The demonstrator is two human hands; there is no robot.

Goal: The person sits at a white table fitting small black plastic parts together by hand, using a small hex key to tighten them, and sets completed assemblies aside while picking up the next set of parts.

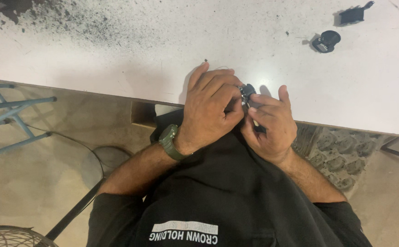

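Left hand [211, 110]: green wristwatch [169, 142] worn; fingers clenched on small black part [247, 90].
Right hand [270, 126]: fingers grasping same part from below.
Part location: between both hands, above tabletop [117, 59] edge.
Tabletop: two black pieces [326, 41] well apart.

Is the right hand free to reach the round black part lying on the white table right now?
Probably not as it stands: the right hand is pinching a small black part together with the left hand. The table towards the round black part looks unobstructed.
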